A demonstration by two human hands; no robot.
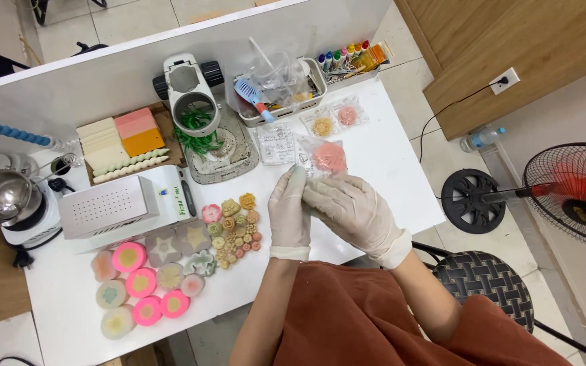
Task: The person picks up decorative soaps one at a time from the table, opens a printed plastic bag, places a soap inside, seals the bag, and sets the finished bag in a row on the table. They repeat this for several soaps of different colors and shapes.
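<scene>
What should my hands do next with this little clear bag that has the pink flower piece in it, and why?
Probably press the bag's open edge closed. Your gloved left hand and right hand meet at the near end of the clear bag, and the pink flower piece already sits inside, like the two bagged pieces beyond it.

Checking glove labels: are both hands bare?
No: the left hand and right hand both wear whitish gloves, holding a clear bag with a pink piece.

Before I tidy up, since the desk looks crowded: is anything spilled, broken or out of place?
Nothing stands out. The moulds and small flowers sit in neat groups, and both gloved hands hold a clear bag over the table.
</scene>
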